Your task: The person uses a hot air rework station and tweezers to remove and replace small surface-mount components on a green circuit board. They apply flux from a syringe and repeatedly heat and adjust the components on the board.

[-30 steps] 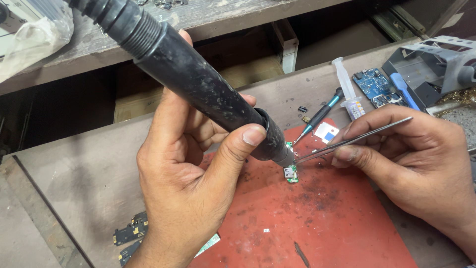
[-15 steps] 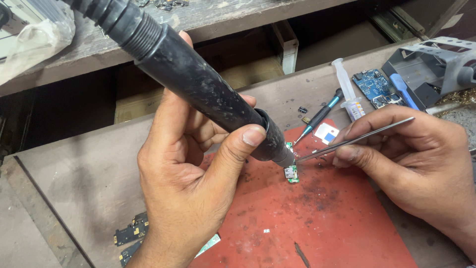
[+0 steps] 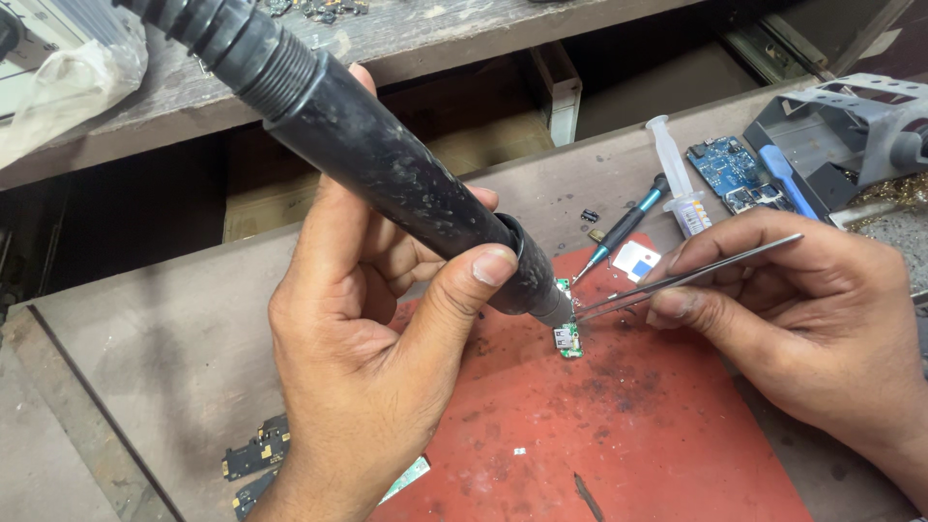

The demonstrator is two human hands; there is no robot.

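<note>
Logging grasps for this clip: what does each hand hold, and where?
Left hand: hot-air handpiece, near its nozzle end. Right hand: tweezers, mid-shaft.

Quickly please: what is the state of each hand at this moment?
Left hand: closed around the black hot-air tool, nozzle over the small green board.
Right hand: closed, pinching the metal tweezers, tips at that board.

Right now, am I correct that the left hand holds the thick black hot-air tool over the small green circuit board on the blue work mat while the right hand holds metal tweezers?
Not quite: the work mat is red, not blue, as the head view shows. The rest stands: the left hand holds the thick black hot-air tool over the small green circuit board, and the right hand holds the metal tweezers.
</note>
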